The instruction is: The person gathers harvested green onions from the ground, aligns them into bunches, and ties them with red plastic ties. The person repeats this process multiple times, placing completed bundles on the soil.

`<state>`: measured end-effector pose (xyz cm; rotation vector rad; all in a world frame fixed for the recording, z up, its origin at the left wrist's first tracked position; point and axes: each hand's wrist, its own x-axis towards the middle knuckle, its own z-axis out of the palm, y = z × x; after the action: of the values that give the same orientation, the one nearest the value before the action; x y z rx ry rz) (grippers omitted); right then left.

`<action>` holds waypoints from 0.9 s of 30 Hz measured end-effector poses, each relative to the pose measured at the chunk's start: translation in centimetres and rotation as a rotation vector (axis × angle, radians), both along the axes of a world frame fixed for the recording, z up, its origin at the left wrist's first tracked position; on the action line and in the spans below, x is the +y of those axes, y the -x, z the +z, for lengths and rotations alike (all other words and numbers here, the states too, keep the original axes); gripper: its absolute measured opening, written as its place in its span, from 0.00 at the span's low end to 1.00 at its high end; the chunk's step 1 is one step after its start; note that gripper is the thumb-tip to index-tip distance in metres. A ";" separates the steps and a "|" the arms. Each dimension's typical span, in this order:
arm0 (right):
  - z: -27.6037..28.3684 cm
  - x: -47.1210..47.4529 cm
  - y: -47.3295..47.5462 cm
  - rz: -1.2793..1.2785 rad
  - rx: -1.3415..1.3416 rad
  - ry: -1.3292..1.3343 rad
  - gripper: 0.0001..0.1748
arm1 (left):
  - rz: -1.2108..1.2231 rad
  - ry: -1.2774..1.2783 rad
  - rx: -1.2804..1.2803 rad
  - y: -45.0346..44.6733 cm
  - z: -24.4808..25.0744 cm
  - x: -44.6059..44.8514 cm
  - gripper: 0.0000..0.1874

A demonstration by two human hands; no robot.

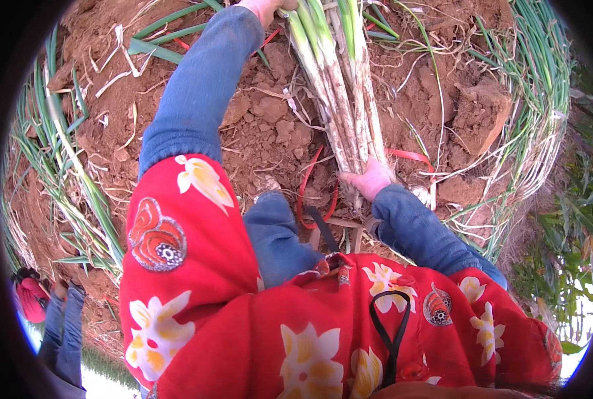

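A bunch of long green onions (344, 104) lies lengthwise in front of me, its soil-marked white stalks towards me and its green leaves running off the top edge. My right hand (374, 178) grips the root end, thumb across the stalks. At the top edge my left hand (268, 9) is at the green part of the bunch; it is partly cut off, and its fingers seem to hold the leaves. Beneath the root end, a red plastic tie strip (304, 187) loops over the soil, and another red strip (411, 155) shows to its right.
More green onions lie in a long row on the left (72, 164) and in a thick heap on the right (536, 109). Clods (481, 117) and dry leaf scraps litter the brown soil (264, 109). Another person (59, 319) is at the lower left. Leafy plants (575, 214) border the right side.
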<state>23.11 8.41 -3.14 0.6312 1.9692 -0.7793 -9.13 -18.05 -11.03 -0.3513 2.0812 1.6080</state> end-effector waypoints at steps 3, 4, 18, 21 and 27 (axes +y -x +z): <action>1.1 -0.6 1.1 0.183 -0.063 -0.170 0.43 | -0.049 0.102 -0.013 0.7 -1.2 0.0 0.33; 0.5 -0.5 1.0 0.147 -0.048 -0.156 0.43 | -0.070 0.130 -0.018 0.6 -1.6 0.2 0.33; -2.7 0.3 -1.8 0.052 0.078 -0.176 0.45 | -0.458 0.559 1.128 -9.2 7.0 4.6 0.11; -1.3 -0.5 -1.2 0.017 0.099 -0.099 0.43 | -0.756 0.298 1.553 -10.7 3.7 8.4 0.10; 0.0 -0.7 -1.2 0.054 0.146 -0.166 0.38 | -1.080 0.561 1.103 -10.6 5.2 9.8 0.11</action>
<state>24.36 7.73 -3.15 0.6304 2.1919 -0.6483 1.47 -8.28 -5.87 1.5536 2.5908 0.4804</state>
